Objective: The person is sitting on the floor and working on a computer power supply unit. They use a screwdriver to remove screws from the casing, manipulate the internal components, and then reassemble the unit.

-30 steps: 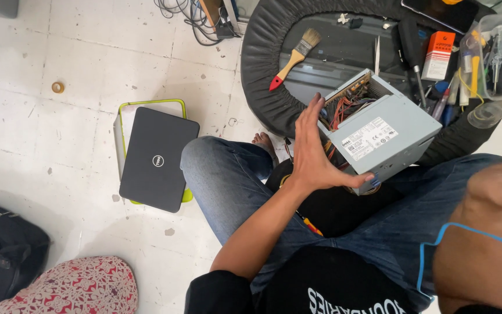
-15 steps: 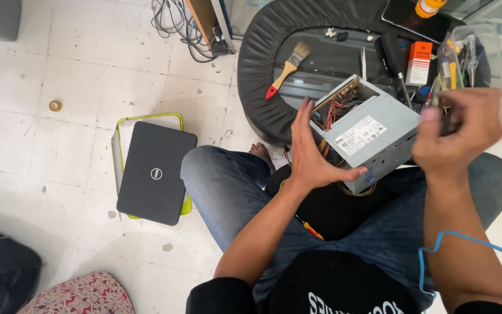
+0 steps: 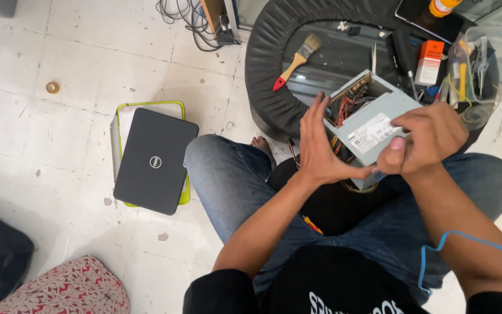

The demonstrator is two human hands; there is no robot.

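Note:
I sit on the floor with a grey metal power supply box (image 3: 362, 116) over my lap; its open end shows red and yellow wires. My left hand (image 3: 319, 146) holds the box from the left and below, fingers spread along its side. My right hand (image 3: 427, 138) is on the box's labelled face, fingers curled, thumb pressing near the label. Whether it holds something small I cannot tell. A blue cord (image 3: 448, 244) runs along my right forearm.
A black low round table (image 3: 265, 64) ahead carries a red-handled paintbrush (image 3: 295, 60), an orange box (image 3: 429, 61) and a clear container of tools (image 3: 479, 64). A dark laptop (image 3: 155, 160) lies on a green-edged tray at left. Cables lie at top; a patterned cushion (image 3: 68, 291) sits bottom left.
My right hand came in from the right edge, rose past the tool container, then dropped onto the box's labelled face. My left hand kept its hold on the box.

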